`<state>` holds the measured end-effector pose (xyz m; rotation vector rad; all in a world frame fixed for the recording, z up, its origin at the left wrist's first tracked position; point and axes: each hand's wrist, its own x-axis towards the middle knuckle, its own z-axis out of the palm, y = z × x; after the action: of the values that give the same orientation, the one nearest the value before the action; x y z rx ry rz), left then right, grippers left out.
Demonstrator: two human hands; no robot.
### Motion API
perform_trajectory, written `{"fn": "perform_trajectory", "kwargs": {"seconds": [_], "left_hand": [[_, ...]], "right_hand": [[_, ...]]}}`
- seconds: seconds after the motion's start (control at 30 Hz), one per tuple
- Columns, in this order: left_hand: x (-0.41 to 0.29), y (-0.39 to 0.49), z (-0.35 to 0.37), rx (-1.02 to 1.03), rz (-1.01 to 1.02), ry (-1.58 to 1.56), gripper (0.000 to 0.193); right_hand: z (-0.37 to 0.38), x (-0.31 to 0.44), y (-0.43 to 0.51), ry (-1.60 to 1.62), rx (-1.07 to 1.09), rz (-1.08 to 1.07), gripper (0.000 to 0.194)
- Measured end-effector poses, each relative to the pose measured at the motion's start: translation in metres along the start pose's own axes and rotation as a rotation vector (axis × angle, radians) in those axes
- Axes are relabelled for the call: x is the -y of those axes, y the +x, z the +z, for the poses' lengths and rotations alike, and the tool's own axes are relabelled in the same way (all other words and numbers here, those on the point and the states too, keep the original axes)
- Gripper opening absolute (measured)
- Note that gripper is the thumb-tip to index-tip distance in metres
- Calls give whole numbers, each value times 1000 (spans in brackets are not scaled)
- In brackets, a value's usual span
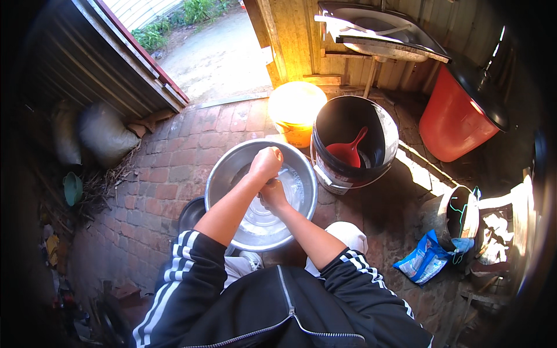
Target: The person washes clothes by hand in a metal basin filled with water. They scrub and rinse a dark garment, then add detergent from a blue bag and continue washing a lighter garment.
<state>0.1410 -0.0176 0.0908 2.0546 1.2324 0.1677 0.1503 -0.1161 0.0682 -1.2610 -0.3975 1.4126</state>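
Note:
A round metal basin (313,195) stands on the floor before me, with water and some suds in it. Both of my hands are over it, close together. My left hand (267,163) is curled into a fist above the water, farther from me. Just below it, the fingers of my right hand (274,195) are bent and partly in shadow. Something dark shows between the two hands, too small and hidden to name. Whether either hand grips it is unclear.
A black-lined bucket (324,167) holding a red dipper (348,150) stands right of the basin. Behind are a sunlit yellow bucket (297,130) and a sink (383,39). A lidded red bin (454,117) and a blue packet (424,259) lie farther right.

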Motion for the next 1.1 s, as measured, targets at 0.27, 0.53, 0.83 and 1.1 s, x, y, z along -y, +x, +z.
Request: {"fn": "perform_trajectory", "kwargs": {"seconds": [0.27, 0.53, 0.83, 1.1], "left_hand": [[4, -8, 7, -83, -55, 150, 20], [1, -8, 4, -28, -158, 186, 21], [5, -6, 6, -20, -178, 179, 22], [6, -5, 7, -26, -205, 166, 22]], "right_hand": [[-5, -33, 17, -230, -27, -182, 32], [-10, -54, 31, -741, -41, -663, 10], [-12, -54, 33, -1098, -103, -906, 7], [-14, -61, 39, -1054, -102, -856, 12]]}}
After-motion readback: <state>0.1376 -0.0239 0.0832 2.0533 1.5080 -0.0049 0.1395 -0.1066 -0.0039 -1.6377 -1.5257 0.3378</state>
